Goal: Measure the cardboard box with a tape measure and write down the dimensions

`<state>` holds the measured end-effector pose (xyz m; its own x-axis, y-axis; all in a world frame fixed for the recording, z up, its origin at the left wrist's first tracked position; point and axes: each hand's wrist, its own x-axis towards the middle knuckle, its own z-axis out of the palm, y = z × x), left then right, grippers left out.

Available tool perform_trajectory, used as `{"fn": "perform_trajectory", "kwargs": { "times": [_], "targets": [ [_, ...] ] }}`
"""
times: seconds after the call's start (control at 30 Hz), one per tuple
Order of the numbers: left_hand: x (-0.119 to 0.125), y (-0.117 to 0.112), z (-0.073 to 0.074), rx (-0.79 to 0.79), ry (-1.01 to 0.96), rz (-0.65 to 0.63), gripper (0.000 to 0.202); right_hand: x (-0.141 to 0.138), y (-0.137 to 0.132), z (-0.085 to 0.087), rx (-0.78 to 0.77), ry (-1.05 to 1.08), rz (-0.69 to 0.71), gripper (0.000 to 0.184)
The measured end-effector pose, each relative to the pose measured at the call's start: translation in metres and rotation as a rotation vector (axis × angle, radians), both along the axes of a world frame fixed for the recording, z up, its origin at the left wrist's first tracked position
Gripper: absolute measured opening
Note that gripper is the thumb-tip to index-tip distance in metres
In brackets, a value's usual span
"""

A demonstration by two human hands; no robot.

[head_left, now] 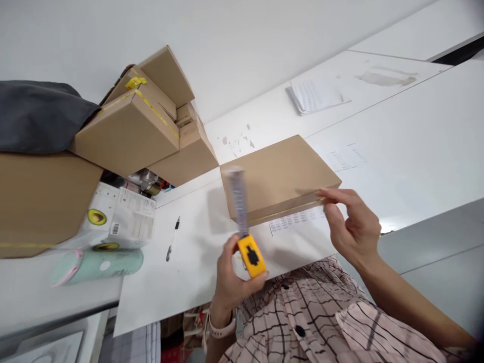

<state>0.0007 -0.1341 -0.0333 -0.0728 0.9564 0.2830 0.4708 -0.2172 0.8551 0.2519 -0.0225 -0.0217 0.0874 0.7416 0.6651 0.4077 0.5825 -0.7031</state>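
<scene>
My left hand (231, 280) is wrapped round a yellow tape measure (252, 256) with a black mark on its case. A length of its blade (239, 196), blurred by motion, sticks out over the left end of a flat, closed cardboard box (280, 171). That box lies on the white table, with a yellow strip along its near side. At the box's near right edge, my right hand (351, 222) has thumb and index finger closed in a pinch, the fingertips against the cardboard.
Printed sheets (289, 224) lie partly under the box. A pen (173, 239) rests to the left, near a green bottle (106, 264) and a white carton with avocado pictures (121, 217). Larger cardboard boxes (128, 133) are stacked at the back left. Papers (315, 96) lie farther back.
</scene>
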Motion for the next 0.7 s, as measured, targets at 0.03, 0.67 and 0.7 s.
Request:
{"fn": "perform_trajectory", "kwargs": {
  "times": [0.03, 0.67, 0.7],
  "targets": [
    [0.003, -0.003, 0.004, -0.037, 0.116, -0.097, 0.080, 0.000, -0.007, 0.006, -0.062, 0.082, 0.122, 0.035],
    [0.038, 0.007, 0.025, 0.073, 0.212, -0.305, 0.089, -0.002, -0.046, -0.028, 0.110, -0.056, 0.267, 0.027],
    [0.037, 0.011, 0.031, 0.129, 0.211, -0.311, 0.086, 0.001, -0.044, -0.035, 0.102, -0.034, 0.180, 0.028]
  ]
}}
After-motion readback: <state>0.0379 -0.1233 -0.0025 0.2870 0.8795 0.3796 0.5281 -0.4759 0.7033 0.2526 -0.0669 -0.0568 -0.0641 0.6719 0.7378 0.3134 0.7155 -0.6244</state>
